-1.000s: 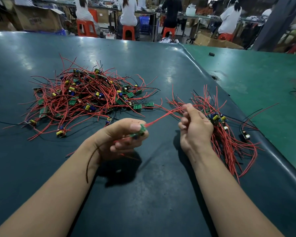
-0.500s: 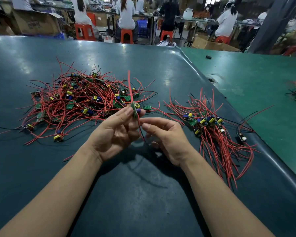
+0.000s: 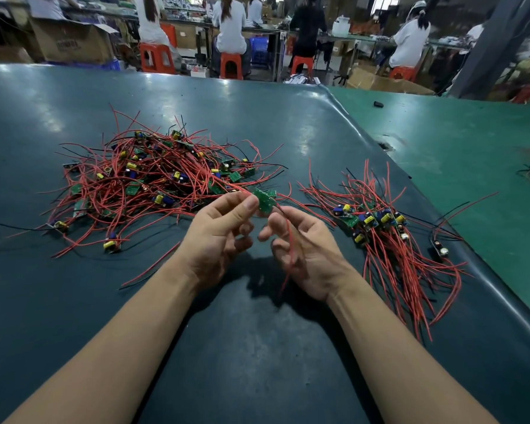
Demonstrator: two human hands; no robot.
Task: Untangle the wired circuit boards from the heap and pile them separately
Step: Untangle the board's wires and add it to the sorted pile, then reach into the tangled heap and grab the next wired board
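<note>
A tangled heap of small green circuit boards with red and black wires (image 3: pixel 153 182) lies on the dark table at the left. A sorted pile of boards (image 3: pixel 377 221) with wires combed toward me lies at the right. Between them my left hand (image 3: pixel 218 240) pinches one green circuit board (image 3: pixel 265 201) between thumb and fingers, just above the table. My right hand (image 3: pixel 306 252) is beside it, palm up, fingers curled loosely; the board's red wire (image 3: pixel 289 252) hangs down across its palm.
The dark green table mat (image 3: pixel 257 347) meets a lighter green table (image 3: pixel 471 154) at the right, with a raised seam between them. One loose board (image 3: pixel 439 247) lies near that seam. Several people sit on orange stools beyond the far edge.
Both hands have lifted slightly toward the heap's edge. The board has turned flat side up in my left fingers, and its red wire now hangs down across my right palm instead of standing up.
</note>
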